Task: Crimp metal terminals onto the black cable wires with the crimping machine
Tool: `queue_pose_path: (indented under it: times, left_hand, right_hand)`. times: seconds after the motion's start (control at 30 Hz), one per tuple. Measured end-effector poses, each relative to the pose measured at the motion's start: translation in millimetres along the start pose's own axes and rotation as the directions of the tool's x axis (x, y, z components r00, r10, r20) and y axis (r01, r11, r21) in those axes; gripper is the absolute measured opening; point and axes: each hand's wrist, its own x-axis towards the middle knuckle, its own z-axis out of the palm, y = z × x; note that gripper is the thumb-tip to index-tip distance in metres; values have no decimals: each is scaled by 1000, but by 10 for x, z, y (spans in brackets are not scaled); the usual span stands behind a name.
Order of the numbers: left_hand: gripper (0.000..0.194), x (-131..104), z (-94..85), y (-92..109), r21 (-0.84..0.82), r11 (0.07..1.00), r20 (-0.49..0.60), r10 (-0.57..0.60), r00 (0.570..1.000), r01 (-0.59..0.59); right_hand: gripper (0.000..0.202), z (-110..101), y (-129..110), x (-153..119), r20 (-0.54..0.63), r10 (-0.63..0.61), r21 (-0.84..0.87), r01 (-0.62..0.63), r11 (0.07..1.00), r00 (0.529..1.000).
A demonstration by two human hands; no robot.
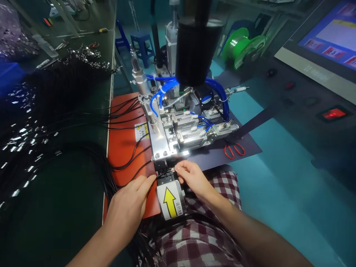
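Observation:
My left hand is closed on a thin black cable at the near end of the machine. Pinched between the fingers of my right hand is the cable's small metallic end, just above a black fixture. Whether the cable touches the fixture I cannot tell. Below my hands is a white label with a yellow arrow pointing away from me. The machine, with metal slides and blue air tubes, stands right behind the fixture. Several black cables run leftward from its side.
An orange board lies left of the machine, beside a dark table with a heap of black cables. Red-handled scissors rest at the right. A green spool and a control panel with a screen stand further right.

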Motion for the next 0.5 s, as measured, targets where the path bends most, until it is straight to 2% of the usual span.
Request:
queue_pose_path:
  times: [0.13,0.23,0.33,0.5]
  left_hand:
    - [41,138,-124,-38,168,974,-18,156,988,-151]
    - [36,188,-128,78,300,928,49,217,975,-221]
    - [42,113,-42,217,300,938,82,155,985,-172]
    - [55,18,111,245,27,998,43,-63,997,62]
  right_hand:
    - [24,-4,13,8,-1,-1,0,1,1000,1000]
    - [25,-7,2,6,4,-4,-3,4,1000,1000]
    - [25,-8,-12,3,11,-1,-2,1,1000,1000]
    - [24,-11,-1,6,15,8,7,-8,1000,1000]
